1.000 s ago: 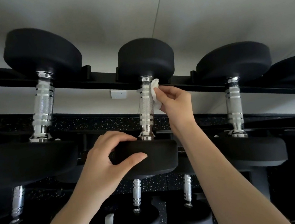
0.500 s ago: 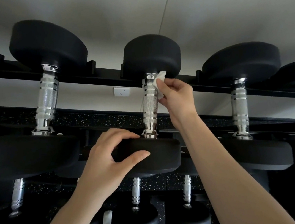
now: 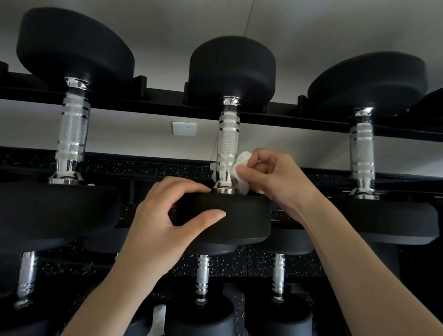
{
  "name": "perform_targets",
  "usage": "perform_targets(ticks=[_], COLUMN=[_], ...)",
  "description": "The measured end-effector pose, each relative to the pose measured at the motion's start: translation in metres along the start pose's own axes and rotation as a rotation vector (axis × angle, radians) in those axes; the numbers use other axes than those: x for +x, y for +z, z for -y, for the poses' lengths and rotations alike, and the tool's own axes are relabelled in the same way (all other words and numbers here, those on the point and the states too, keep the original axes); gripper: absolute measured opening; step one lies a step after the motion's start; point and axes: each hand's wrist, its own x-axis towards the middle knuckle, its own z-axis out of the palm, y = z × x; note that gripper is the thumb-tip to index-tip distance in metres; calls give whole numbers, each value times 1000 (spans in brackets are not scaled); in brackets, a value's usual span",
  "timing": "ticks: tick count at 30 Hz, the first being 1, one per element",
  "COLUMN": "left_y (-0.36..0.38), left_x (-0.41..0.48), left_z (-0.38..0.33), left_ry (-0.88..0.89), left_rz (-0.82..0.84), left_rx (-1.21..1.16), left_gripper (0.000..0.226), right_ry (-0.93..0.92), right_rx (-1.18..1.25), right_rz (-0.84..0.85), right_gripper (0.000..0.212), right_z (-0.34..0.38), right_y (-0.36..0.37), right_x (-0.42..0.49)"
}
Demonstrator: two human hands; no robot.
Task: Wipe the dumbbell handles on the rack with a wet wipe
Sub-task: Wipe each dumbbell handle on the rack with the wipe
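Observation:
A black dumbbell lies on the upper rack rail with its chrome knurled handle point(image 3: 228, 139) pointing toward me. My left hand point(image 3: 163, 225) grips the near black head point(image 3: 237, 219) of that dumbbell, thumb on its front face. My right hand point(image 3: 274, 178) pinches a crumpled white wet wipe point(image 3: 240, 171) and presses it against the right side of the handle's lower end, just above the near head. The far head point(image 3: 230, 69) sits on the back rail.
Neighbouring dumbbells sit close on both sides, with chrome handles at left point(image 3: 72, 135) and right point(image 3: 362, 150). The black rack rail point(image 3: 167, 102) runs across behind them. Smaller dumbbells point(image 3: 202, 318) lie on the lower tier. A white wall socket point(image 3: 185, 128) shows behind.
My right hand has slid the wipe down the handle from its upper end near the far head to its lower end. My left hand keeps its grip on the near head.

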Motion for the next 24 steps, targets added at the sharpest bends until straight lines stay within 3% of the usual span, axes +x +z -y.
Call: perform_targets(ticks=[7, 15, 24], left_y=[1, 0, 1], left_x=[0, 0, 0], left_z=[1, 3, 8], left_ry=[-6, 5, 35], left_rz=[-3, 13, 8], left_rx=[-5, -2, -19], left_gripper=[40, 38, 39], right_ry=[-60, -236, -374], right_rx=[-155, -286, -681], right_rz=[-17, -216, -79], right_gripper=[21, 15, 9], right_z=[4, 12, 34], right_y=[2, 15, 25], right_x=[-14, -19, -19])
